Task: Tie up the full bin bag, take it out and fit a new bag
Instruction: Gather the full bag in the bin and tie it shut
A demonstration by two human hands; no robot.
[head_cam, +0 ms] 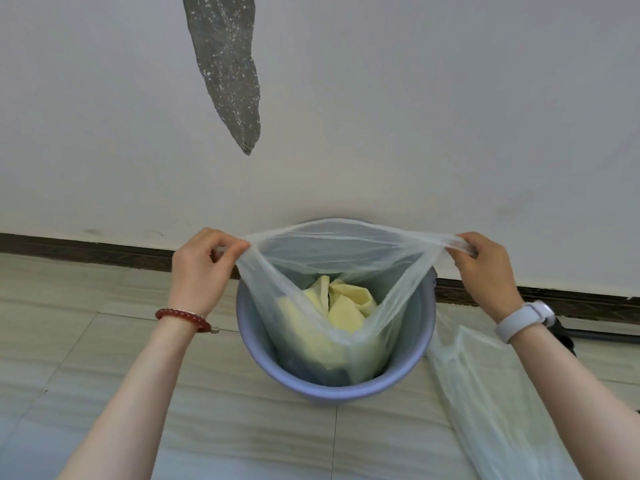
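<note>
**Bag mouth gathered, knot not yet made**

While the full bag [332,327] sat inside the grey-blue bin [256,344] against the far wall, I had my left hand [202,268] pinched shut on its left rim and my right hand [485,268] clamped on the right rim, the mouth stretched wide between them. I judged this the tying step; next, both ends needed crossing and knotting. A spare bag [485,393] lay on the floor, right of the bin.

Blue-grey bin [258,344] — pale-yellow rubbish [346,306]
</note>
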